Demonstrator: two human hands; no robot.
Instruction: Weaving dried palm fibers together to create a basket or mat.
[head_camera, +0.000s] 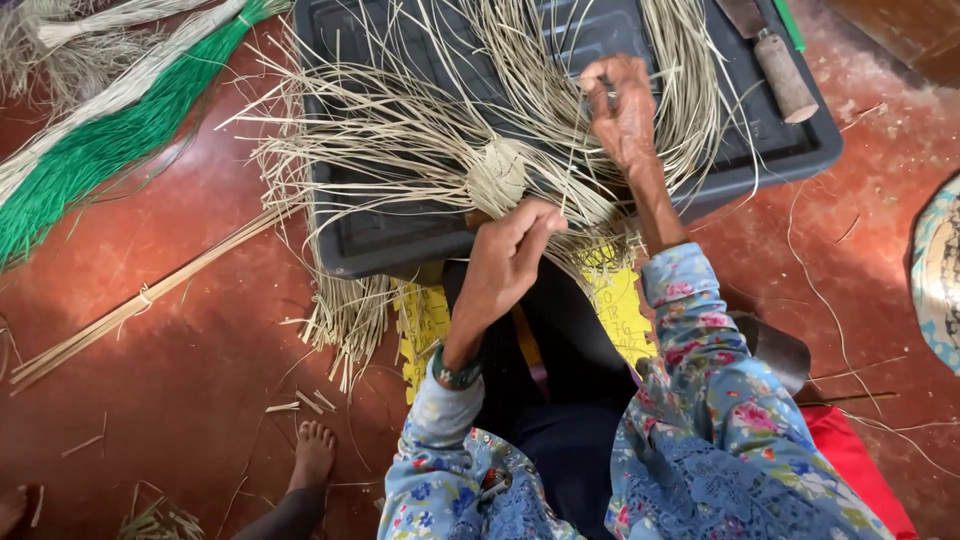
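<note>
A small woven disc of pale straw sits at the near edge of a dark grey plastic tray, with long loose straw strands fanning out from it across the tray and spilling over its near and left edges onto the red floor.

The left hand is just at the near side of the disc. Its fingers are curled shut and pinch the strands where they leave the weave, thumb pressed against the forefinger. The wrist is bent upward from the lap, a green bangle around it, and the forearm comes out of a blue floral sleeve.

The right hand is raised farther out over the middle of the tray, well apart from the disc. Its fingers are closed around a few strands and a thin dark tool, whose kind cannot be told. The forearm stretches straight out from a floral sleeve, crossing the tray's near edge.

Under the tray's near edge lies a yellow patterned cloth over the person's lap. At the far right corner of the tray rests a knife with a wooden handle. On the floor to the left lie a bundle of green fibres, a white fibre bundle beside it, and a tied bunch of straight pale sticks. A bare foot shows near the bottom edge.
</note>
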